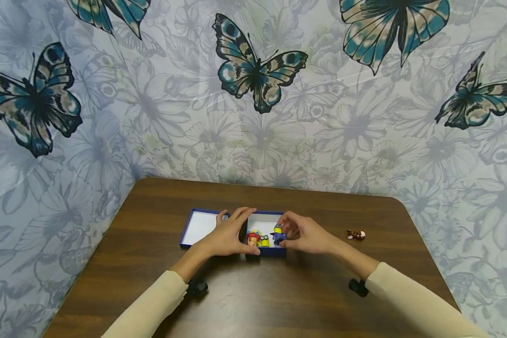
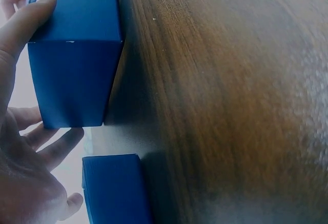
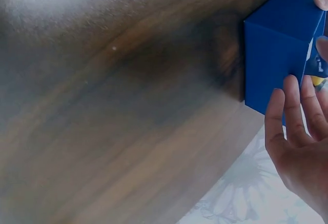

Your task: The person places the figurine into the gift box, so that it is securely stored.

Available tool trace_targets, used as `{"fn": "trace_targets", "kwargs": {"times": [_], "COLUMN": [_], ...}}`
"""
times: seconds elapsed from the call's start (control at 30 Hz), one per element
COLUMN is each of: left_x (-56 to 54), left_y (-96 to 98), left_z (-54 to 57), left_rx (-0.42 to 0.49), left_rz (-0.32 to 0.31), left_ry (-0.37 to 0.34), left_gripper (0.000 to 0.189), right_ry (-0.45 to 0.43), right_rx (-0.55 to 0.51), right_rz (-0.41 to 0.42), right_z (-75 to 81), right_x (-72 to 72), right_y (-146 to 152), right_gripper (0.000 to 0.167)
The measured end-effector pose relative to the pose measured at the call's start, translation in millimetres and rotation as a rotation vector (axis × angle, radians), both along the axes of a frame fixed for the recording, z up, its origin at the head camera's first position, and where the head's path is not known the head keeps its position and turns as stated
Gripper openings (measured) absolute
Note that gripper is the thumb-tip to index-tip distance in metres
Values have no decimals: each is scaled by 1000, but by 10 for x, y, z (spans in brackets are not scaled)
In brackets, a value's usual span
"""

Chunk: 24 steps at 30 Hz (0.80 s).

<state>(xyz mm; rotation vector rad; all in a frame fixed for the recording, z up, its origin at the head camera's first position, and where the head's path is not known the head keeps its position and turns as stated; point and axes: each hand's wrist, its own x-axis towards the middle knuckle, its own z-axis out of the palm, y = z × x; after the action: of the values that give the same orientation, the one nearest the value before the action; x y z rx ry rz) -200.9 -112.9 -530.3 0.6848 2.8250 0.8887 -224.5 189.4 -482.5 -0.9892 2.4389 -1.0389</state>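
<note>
A blue box (image 1: 274, 252) with a white inside stands on the table. My left hand (image 1: 227, 238) grips it from the left, thumb on the near rim and fingers towards the far side. My right hand (image 1: 311, 234) holds a blue-and-yellow toy figure (image 1: 278, 237) at the box's right end, thumb and fingers about it. Inside the box are a red-topped toy figure (image 1: 253, 238) and a small yellow figure (image 1: 264, 241). In the right wrist view the blue box (image 3: 279, 44) partly hides the held figure (image 3: 319, 70).
The box's blue lid (image 1: 199, 229), white inside up, lies just left of the box. A small brown toy figure (image 1: 356, 234) lies on the brown wooden table (image 1: 274, 295), right of my right hand. Behind the table hangs a butterfly-patterned cloth (image 1: 270, 145).
</note>
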Motion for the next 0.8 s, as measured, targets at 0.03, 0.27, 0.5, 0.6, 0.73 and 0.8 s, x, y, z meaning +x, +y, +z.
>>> {"fn": "trace_targets", "kwargs": {"times": [0.03, 0.27, 0.5, 0.6, 0.73, 0.8], "left_x": [-3, -7, 2, 5, 10, 12], "left_y": [1, 0, -8, -4, 7, 12], "left_z": [-1, 0, 5, 12, 19, 21], "left_rx": [0, 3, -14, -10, -16, -14], "left_rz": [0, -5, 4, 5, 9, 9], "left_ry": [2, 2, -3, -8, -15, -12], "left_gripper": [121, 119, 121, 122, 123, 123], "right_ry": [6, 39, 46, 46, 31, 26], "right_rx": [12, 112, 201, 232, 262, 282], "right_rz": [4, 24, 37, 40, 46, 50], "right_z": [13, 67, 137, 150, 158, 173], "right_x": [-7, -57, -86, -103, -131, -142], "right_y": [-10, -70, -141, -164, -188, -201], "right_gripper": [46, 47, 47, 47, 47, 47]}}
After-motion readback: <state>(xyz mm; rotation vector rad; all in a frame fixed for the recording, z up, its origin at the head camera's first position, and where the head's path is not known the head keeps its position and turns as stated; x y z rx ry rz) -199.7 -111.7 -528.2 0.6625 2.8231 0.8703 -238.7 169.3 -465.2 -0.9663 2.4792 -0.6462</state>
